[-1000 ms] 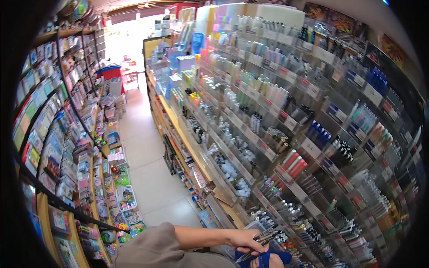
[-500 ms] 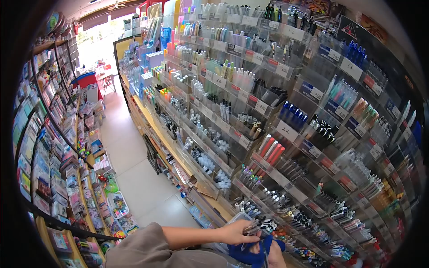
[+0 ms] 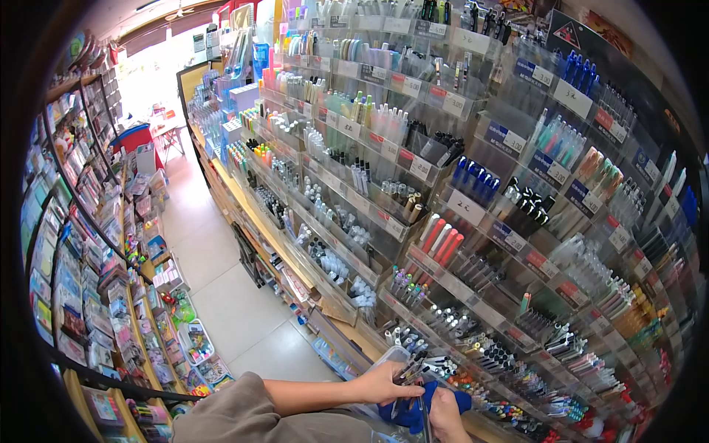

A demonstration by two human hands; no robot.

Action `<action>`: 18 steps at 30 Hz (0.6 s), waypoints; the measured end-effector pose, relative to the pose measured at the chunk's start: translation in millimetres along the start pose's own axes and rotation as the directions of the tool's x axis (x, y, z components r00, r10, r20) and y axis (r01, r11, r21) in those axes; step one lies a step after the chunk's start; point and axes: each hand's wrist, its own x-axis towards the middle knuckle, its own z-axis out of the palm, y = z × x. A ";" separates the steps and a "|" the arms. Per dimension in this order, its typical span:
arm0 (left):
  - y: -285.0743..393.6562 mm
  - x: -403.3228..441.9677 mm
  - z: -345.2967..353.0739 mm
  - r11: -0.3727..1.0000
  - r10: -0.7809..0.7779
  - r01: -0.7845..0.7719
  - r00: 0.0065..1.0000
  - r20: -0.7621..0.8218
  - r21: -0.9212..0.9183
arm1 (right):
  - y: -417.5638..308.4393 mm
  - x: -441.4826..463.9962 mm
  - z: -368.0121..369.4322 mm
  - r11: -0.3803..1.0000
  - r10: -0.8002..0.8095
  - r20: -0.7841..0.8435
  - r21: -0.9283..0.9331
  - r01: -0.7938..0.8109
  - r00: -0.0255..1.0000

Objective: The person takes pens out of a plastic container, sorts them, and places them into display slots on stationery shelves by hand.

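At the bottom centre my left hand [image 3: 380, 384] is wrapped round several dark pens [image 3: 410, 369], their ends pointing up and right. Close on its right, my right hand [image 3: 446, 415] is closed with its thumb up beside a blue cloth [image 3: 464, 400]. The cloth lies under and between both hands. A thin dark pen stands upright between the hands; whether my right hand grips it or the cloth is hard to make out. Behind the hands, a clear bin [image 3: 395, 356] sits at the foot of the pen racks [image 3: 484, 304].
Tiered clear racks of pens with price tags [image 3: 465, 207] fill the right side. Shelves of packaged goods [image 3: 100, 295] line the left. A tiled aisle [image 3: 221, 295] runs between them towards a bright doorway, past a red and blue container [image 3: 134, 139]. White baskets [image 3: 196, 341] stand low on the left.
The view has swung right, so the racks have shifted left. My right hand, earlier mostly hidden behind the cloth and my left hand, now shows more clearly. The pens stay in my left hand.
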 end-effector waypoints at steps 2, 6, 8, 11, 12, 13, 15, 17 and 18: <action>-9.2 4.2 -1.4 0.999 0.027 -0.027 0.999 -0.025 -0.019 | -25.4 -11.8 15.0 0.999 0.037 0.028 0.016 -0.038 0.999; -5.4 8.5 -12.8 0.992 0.030 -0.048 0.988 -0.150 -0.118 | -32.5 -22.7 24.8 0.959 -0.158 0.141 -0.216 0.186 0.977; -2.0 10.3 -21.0 0.978 0.052 -0.100 0.967 -0.249 -0.184 | -38.0 -27.2 26.4 0.936 -0.157 0.186 -0.285 0.206 0.970; 0.6 10.6 -23.8 0.950 0.066 -0.153 0.951 -0.303 -0.271 | -40.5 -31.7 28.5 0.915 -0.163 0.234 -0.327 0.235 0.958; -0.8 11.1 -23.2 0.945 0.057 -0.147 0.954 -0.294 -0.294 | -38.8 -31.7 29.2 0.920 -0.176 0.240 -0.305 0.247 0.955; -2.1 11.7 -22.2 0.938 0.049 -0.142 0.957 -0.285 -0.316 | -37.0 -31.2 29.5 0.924 -0.190 0.246 -0.283 0.258 0.950; -3.3 7.1 -10.1 0.967 -0.019 -0.023 0.987 -0.159 -0.255 | -25.2 -22.5 25.5 0.948 -0.187 0.181 -0.224 0.226 0.965; -8.3 7.2 -0.6 0.977 0.033 -0.063 0.989 -0.144 -0.204 | -21.7 -22.7 23.1 0.953 -0.182 0.162 -0.214 0.214 0.970; -5.3 7.6 -0.9 0.971 0.018 -0.056 0.986 -0.165 -0.232 | -24.3 -23.2 22.1 0.947 -0.183 0.175 -0.235 0.221 0.968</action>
